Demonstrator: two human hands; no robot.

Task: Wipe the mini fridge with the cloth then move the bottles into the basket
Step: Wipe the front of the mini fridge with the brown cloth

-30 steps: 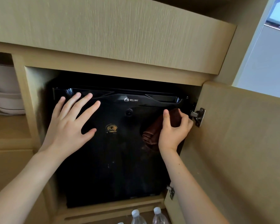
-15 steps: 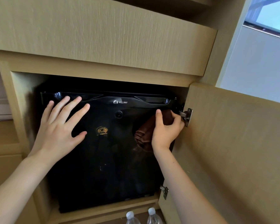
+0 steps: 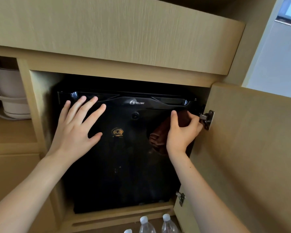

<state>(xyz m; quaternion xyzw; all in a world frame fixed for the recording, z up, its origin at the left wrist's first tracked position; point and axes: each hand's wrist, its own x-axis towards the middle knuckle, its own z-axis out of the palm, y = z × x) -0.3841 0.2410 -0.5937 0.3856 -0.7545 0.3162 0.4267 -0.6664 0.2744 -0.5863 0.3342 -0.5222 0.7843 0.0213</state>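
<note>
A black mini fridge (image 3: pixel 124 165) with its door closed sits inside a wooden cabinet niche. My left hand (image 3: pixel 77 128) lies flat on the upper left of the fridge door, fingers spread. My right hand (image 3: pixel 181 132) grips a brown cloth (image 3: pixel 160 135) and presses it against the door's upper right corner, close to the cabinet hinge. Three clear plastic bottles (image 3: pixel 146 226) with white caps show at the bottom edge, below the fridge. No basket is in view.
The open wooden cabinet door (image 3: pixel 250 157) stands to the right, with metal hinges (image 3: pixel 207 119) beside my right hand. A thick wooden counter (image 3: pixel 116 34) overhangs the niche. A white kettle (image 3: pixel 8 93) sits on the shelf at the left.
My right hand with the cloth has stayed at the fridge door's upper right corner, shifting slightly up toward the hinge. The left hand stays flat on the door. The view has swung sideways.
</note>
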